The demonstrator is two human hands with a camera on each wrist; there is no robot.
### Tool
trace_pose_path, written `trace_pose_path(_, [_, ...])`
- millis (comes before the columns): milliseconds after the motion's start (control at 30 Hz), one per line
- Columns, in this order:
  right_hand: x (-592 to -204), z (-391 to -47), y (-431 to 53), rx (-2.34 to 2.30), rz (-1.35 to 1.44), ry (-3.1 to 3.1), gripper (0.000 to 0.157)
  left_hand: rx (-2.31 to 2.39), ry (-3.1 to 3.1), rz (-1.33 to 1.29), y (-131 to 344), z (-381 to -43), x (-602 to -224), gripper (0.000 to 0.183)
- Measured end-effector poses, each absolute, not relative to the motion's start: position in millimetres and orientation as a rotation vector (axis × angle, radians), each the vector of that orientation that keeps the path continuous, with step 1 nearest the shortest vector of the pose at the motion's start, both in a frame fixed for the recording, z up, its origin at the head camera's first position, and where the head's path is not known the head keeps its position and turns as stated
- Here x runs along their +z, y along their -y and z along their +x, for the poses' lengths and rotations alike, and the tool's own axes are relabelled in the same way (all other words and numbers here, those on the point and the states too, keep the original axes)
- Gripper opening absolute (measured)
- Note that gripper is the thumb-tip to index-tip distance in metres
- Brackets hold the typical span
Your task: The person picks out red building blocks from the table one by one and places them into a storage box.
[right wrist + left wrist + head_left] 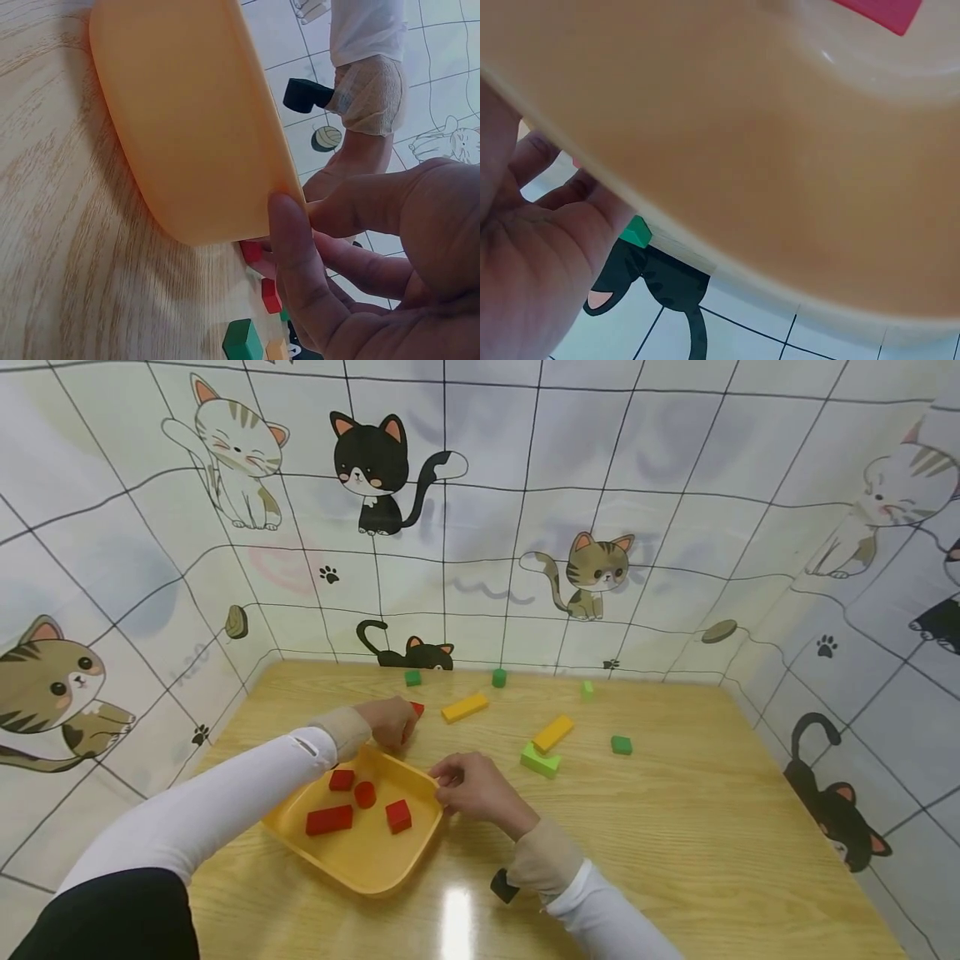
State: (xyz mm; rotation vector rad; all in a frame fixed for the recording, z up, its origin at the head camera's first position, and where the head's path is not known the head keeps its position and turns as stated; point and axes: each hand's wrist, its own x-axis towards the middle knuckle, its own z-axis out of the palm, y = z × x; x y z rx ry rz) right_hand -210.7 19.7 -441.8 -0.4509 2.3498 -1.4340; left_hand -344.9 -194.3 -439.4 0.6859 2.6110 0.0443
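A yellow plastic tray (360, 881) holds several red blocks (329, 820) and stands on the wooden table. My right hand (480, 789) pinches its rim at the right corner, thumb and fingers on either side of the wall, as the right wrist view shows. Past the far rim, my left hand (390, 722) reaches down to the table with bent fingers. In the right wrist view a red block (250, 251) shows at the left fingertips, partly covered by them and the tray. Just right of that hand lies another red block (417, 709).
Farther back are yellow bars (465, 707), dark green blocks (499, 677) and a light green block (588, 690). Right of the tray, a yellow bar (553, 733) leans on a light green piece (542, 762). A cat-print cloth (480, 585) walls the table's back and sides.
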Motion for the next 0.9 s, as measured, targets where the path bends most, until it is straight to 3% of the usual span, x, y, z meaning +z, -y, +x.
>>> trace_pose_path(500, [-442,-210,-21,-1.407,-0.447,-2.371,0.023,0.182,-2.642,0.732,196,-339,-399,0.016])
trace_pose_path(900, [-443,-210,-22,-1.387,-0.468,-2.398,0.023,0.279,-2.708,0.817,211,-310,-361,0.018])
